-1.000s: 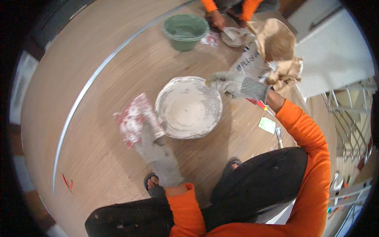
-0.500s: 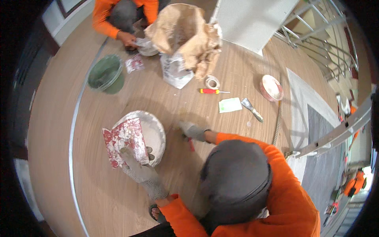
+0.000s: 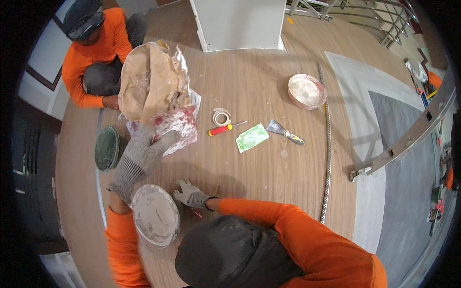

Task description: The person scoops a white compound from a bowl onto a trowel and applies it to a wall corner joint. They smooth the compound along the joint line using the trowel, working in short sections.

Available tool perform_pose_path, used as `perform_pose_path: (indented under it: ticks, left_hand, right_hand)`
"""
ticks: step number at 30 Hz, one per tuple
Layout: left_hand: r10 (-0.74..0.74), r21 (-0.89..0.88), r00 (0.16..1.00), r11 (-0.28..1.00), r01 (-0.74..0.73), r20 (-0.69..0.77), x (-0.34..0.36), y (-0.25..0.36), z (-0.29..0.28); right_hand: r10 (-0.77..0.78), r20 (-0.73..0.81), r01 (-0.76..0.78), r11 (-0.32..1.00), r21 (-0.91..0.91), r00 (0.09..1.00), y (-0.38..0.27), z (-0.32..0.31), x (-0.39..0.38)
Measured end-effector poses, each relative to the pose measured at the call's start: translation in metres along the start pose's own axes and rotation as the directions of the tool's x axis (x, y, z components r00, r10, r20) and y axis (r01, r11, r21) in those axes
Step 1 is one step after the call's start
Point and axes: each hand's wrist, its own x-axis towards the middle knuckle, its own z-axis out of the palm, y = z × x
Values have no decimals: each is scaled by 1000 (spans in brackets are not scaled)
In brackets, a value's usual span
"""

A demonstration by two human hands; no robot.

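Note:
My left hand (image 3: 151,149), in a grey knitted glove, reaches forward and grips a flat red spreader (image 3: 177,127) smeared with white. The spreader is blurred, in front of a brown paper bag (image 3: 149,81). Close to the near side of my left forearm stands a round bucket (image 3: 156,216) of pale, putty-like paste. My right hand (image 3: 192,194), gloved too, is low beside the bucket's right edge, fingers bent and partly hidden. A small red piece (image 3: 197,212) shows under its wrist; what it belongs to is hidden.
A co-worker (image 3: 96,57) in orange crouches behind the bag. A green bucket (image 3: 106,149) stands at left. Right of the bag lie a tape roll (image 3: 222,116), a screwdriver (image 3: 221,129), a green-white card (image 3: 252,138) and a scraper (image 3: 285,132). Beyond are a bowl (image 3: 307,91) and ladder rail (image 3: 408,134).
My left hand has carried the red spreader from above the paste bucket forward to the paper bag. The view has turned and shifted; my right hand now appears closer to the bucket.

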Motion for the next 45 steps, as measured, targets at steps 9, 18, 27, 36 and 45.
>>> perform_pose_path:
  ticks: [9, 18, 27, 36, 45]
  left_hand:
    - [360, 475, 920, 789, -389, 154, 3, -17, -40]
    - [503, 320, 828, 764, -560, 249, 49, 2, 81]
    - [856, 216, 430, 379, -900, 287, 90, -35, 157]
    - [668, 213, 530, 499, -840, 523, 85, -47, 156]
    - [358, -230, 839, 931, -284, 411, 71, -41, 143]
  right_hand:
    - [-510, 290, 548, 834, -67, 810, 12, -176, -123]
    - [108, 51, -119, 933, 339, 993, 75, -227, -170]
    - [304, -253, -134, 841, 524, 918, 109, -205, -208]
    - [332, -524, -50, 876, 480, 784, 102, -216, -225]
    - [-82, -857, -506, 777, -375, 509, 117, -268, -184]
